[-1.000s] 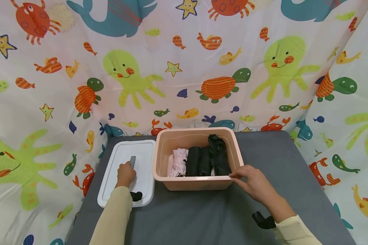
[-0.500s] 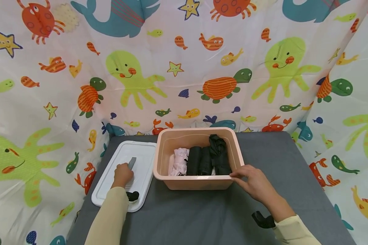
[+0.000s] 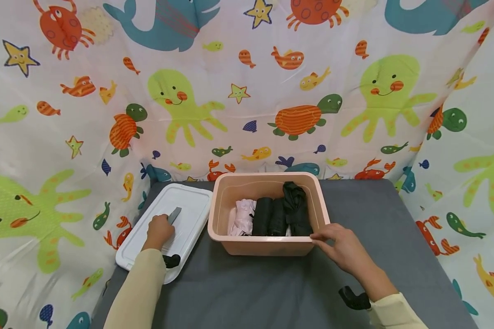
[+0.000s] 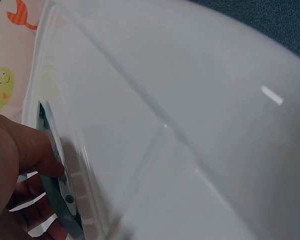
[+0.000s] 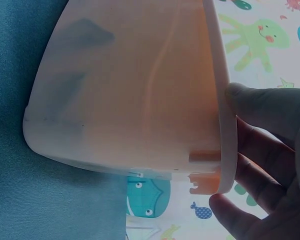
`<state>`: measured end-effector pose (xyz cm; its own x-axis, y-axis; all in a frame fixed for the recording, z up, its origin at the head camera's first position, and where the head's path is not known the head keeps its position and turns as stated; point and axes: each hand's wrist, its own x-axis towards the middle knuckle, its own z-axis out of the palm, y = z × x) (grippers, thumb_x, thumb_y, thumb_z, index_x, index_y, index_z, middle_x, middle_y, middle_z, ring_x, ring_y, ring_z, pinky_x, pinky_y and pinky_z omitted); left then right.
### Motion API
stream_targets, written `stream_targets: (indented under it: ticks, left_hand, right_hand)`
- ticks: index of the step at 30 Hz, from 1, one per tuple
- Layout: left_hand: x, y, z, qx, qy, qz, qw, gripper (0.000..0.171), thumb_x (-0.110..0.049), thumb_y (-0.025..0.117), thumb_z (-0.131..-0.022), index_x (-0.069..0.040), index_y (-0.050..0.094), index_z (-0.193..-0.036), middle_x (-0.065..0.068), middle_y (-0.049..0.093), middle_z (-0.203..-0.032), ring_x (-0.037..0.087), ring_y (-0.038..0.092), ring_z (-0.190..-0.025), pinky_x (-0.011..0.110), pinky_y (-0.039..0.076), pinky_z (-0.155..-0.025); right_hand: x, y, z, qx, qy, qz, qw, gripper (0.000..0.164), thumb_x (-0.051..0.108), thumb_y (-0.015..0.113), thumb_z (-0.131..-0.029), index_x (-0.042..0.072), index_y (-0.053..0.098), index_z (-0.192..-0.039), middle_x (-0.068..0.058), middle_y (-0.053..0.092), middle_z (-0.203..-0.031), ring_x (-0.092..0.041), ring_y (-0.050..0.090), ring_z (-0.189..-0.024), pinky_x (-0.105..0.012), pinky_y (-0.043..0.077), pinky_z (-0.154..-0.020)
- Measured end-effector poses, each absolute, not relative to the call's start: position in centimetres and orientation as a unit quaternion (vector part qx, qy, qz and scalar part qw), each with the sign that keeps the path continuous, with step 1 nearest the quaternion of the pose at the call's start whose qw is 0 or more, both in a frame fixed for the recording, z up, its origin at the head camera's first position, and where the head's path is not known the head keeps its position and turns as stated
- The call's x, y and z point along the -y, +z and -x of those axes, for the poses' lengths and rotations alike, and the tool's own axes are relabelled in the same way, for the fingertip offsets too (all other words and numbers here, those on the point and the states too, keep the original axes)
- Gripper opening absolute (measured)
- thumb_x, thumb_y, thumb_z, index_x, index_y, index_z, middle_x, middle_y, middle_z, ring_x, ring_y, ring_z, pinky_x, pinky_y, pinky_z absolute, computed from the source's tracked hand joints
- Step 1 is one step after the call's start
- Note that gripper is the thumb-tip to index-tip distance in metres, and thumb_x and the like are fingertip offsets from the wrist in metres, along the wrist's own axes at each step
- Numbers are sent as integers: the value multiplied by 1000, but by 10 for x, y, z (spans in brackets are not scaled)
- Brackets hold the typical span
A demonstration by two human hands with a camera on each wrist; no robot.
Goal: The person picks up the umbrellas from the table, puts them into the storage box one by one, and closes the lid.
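Observation:
My left hand (image 3: 159, 232) grips the grey handle (image 3: 174, 214) on top of a white plastic lid (image 3: 191, 197). In the left wrist view, the thumb and fingers (image 4: 42, 155) wrap this handle. The lid lies at an angle left of a peach plastic bin (image 3: 267, 249), its far right corner close to the bin's rim. My right hand (image 3: 341, 244) pinches the bin's near right corner, thumb on the outer side of the rim in the right wrist view. Inside the bin are a pale pink cloth bundle (image 3: 243, 217), two black rolls (image 3: 262, 215) and a black crumpled fabric bundle (image 3: 297, 211).
A grey cloth-covered table (image 3: 247, 292) bears the bin and lid. A white curtain (image 3: 214, 105) printed with sea animals hangs behind and along both sides, close to the bin's back. Black straps (image 3: 354, 299) circle both wrists.
My left hand has swung the lid's near end to the left, turning it clockwise. The right hand keeps its hold on the bin's corner. The head view has shifted slightly.

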<state>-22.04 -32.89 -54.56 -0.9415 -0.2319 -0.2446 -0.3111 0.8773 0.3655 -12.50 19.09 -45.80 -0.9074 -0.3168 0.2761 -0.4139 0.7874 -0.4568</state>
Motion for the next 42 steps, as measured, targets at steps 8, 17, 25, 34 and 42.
stream_targets:
  ticks: [8,17,25,34,42]
  left_hand:
    - [339,-531,223,-964,200,137,109,51,-12,50,-85,9,50,-131,32,52,-120,47,53,-109,59,45,-87]
    - [345,-517,222,-963,204,130,121,51,-10,51,-84,12,50,-130,33,54,-122,46,54,-111,58,45,-93]
    - [348,-508,222,-959,218,126,127,51,-10,50,-85,12,48,-131,32,52,-123,44,53,-111,58,43,-96]
    - [351,-506,224,-959,226,114,127,53,-8,49,-85,12,44,-134,32,49,-124,40,50,-109,57,41,-99]
    - [353,-501,226,-962,228,91,120,54,-8,49,-85,11,42,-135,31,47,-127,40,48,-110,58,39,-102]
  right_hand:
    - [-192,-456,127,940,263,-197,91,16,13,77,-79,19,76,-93,6,70,-88,-17,64,-86,-43,54,-76]
    - [-191,-456,128,940,267,-193,86,16,13,77,-79,19,76,-94,6,71,-88,-19,64,-88,-44,54,-78]
    - [-192,-456,128,940,270,-190,87,16,13,77,-79,20,76,-93,7,71,-88,-18,64,-88,-44,54,-78]
    - [-193,-459,127,938,270,-192,96,17,13,78,-78,20,77,-93,7,71,-87,-18,64,-87,-43,54,-77]
    - [-193,-461,127,936,278,-190,97,17,13,78,-78,21,77,-93,8,71,-88,-17,64,-88,-43,54,-77]
